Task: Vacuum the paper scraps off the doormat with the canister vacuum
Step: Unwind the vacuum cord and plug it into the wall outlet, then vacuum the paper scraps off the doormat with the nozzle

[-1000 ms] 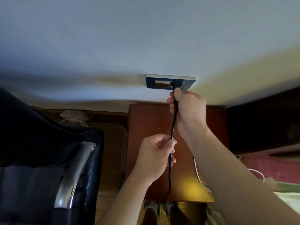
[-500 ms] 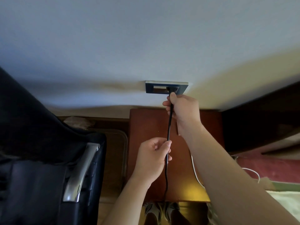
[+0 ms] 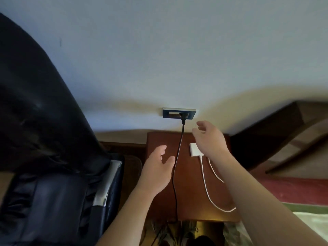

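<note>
Cord [image 3: 178,162] ran from socket [image 3: 179,113] down across the table [image 3: 191,192], dividing the gap between my left hand [image 3: 156,173] and right hand [image 3: 209,139], both slack. I saw bare wall above the socket. The chair [image 3: 58,201] walled off the left. Charger [image 3: 194,149] and cable [image 3: 204,178] lay beneath my right wrist.

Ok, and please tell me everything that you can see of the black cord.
The black cord is thin, smooth and looks rubber-coated. Its plug sits in the wall socket. From there it runs almost straight down over the brown table and passes out of sight at its near edge. The left hand is open right beside it, perhaps touching; the right hand is apart.
</note>
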